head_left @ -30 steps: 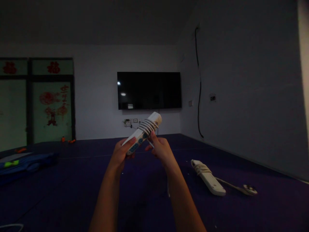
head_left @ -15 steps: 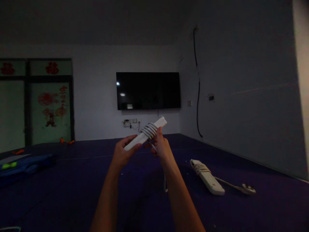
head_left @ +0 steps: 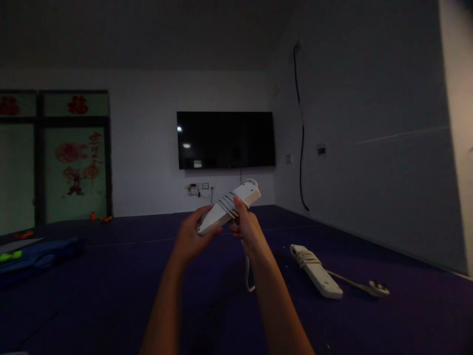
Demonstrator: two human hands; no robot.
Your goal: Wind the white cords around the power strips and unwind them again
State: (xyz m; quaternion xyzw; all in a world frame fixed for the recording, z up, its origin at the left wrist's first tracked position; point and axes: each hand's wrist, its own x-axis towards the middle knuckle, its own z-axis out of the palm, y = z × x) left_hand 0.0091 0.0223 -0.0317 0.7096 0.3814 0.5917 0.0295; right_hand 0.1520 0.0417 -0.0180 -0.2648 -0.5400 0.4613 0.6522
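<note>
A white power strip [head_left: 214, 218] is held up in front of me, tilted with its far end up to the right. Its cord [head_left: 228, 204] is wound several times round the middle, and a loose length hangs below. My left hand [head_left: 190, 234] is closed round the near end. At the wound part, my right hand [head_left: 247, 224] has its thumb pressed on the coils, fingers curled beneath around the cord. To the right, a second power strip [head_left: 320, 276] lies on the purple surface, wrapped in its own cord, with the plug [head_left: 379, 288] stretched out beside it.
A purple surface [head_left: 121, 291] spreads out under my arms to the walls. Blue cloth [head_left: 48, 254] with a yellow-green item [head_left: 11, 256] lies at left, with small orange objects [head_left: 105, 219] farther back. A television [head_left: 226, 140] hangs ahead; a black cable [head_left: 302, 143] runs down the right wall.
The held power strip has rolled so a different, broader face shows. My right thumb has shifted onto the coils, and the hanging cord has swung slightly left.
</note>
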